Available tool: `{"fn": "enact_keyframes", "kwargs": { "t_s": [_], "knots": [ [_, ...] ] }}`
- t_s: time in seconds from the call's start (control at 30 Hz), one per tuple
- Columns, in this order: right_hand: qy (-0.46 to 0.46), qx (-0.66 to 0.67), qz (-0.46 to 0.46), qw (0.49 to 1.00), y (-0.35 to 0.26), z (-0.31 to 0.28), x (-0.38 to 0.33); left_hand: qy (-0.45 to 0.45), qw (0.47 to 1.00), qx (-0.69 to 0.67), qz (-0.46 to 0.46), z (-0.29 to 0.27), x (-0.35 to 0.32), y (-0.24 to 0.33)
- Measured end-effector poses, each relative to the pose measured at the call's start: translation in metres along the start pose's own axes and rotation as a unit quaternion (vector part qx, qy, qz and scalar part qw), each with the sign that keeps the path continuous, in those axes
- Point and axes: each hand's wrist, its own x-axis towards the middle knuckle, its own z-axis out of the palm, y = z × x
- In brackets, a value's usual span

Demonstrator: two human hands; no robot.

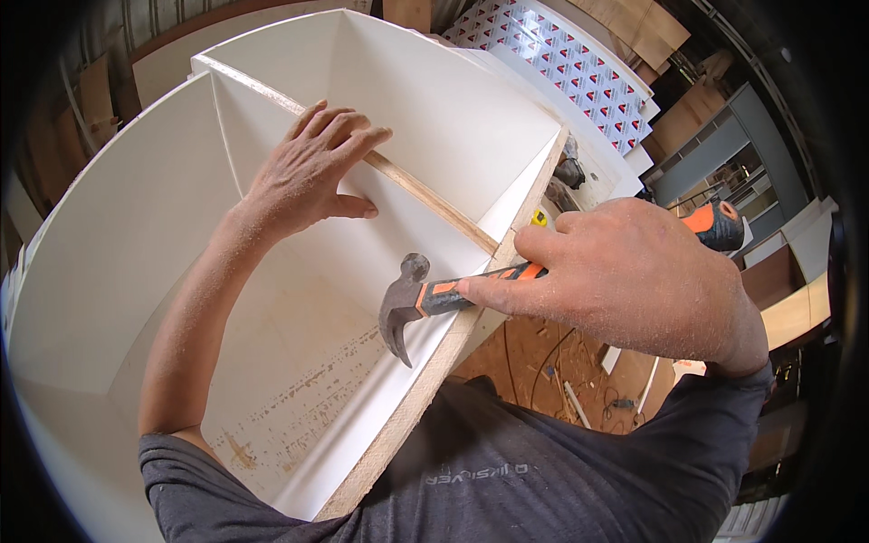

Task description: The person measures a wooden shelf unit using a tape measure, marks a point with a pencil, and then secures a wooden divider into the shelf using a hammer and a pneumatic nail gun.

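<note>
The right hand's [625, 281] fingers were clamped round the hammer [442, 297], above the white box's [398, 452] rim; a stray swing could have caught the left hand [312, 167], fingers across the divider [430, 202], thumb apart.

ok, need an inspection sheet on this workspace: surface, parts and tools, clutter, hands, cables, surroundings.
Surface: inner panel marked with dark streaks; what bears the cabinet is hidden.
Job's things: white open cabinet with a divider; claw hammer, its head over the interior.
Clutter: white strip and wood chips on the brown floor.
Hands: left hand over the divider's top edge, thumb spread; right hand gripping the hammer handle.
Cables: thin dark cable on the floor.
Surroundings: pattern-covered sheet behind; grey frame at right.
</note>
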Motion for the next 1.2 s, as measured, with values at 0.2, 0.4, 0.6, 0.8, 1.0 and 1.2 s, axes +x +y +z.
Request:
{"fn": "enact_keyframes", "kwargs": {
  "t_s": [0.2,0.4,0.6,0.8,1.0,1.2],
  "knots": [
    [0.011,0.001,-0.018,1.0,-0.014,-0.011,-0.005,0.066,0.996,0.049,0.021,0.017,-0.011,0.019],
    [0.014,-0.008,-0.011,1.0,-0.027,-0.025,-0.005,0.079,0.997,0.006,0.006,0.019,-0.018,0.019],
    [0.019,-0.075,0.047,0.996,-0.021,-0.018,-0.015,0.087,0.996,0.014,0.005,0.02,-0.012,0.022],
    [0.019,-0.035,0.032,0.999,-0.022,-0.025,-0.017,0.086,0.996,0.021,0.003,0.019,-0.014,0.024],
    [0.032,-0.046,0.045,0.997,-0.023,-0.027,-0.021,0.08,0.997,0.017,-0.009,0.016,-0.012,0.024],
    [0.02,-0.093,0.077,0.992,-0.02,-0.025,-0.022,0.08,0.997,0.009,-0.005,0.019,-0.011,0.026]
  ]
}}
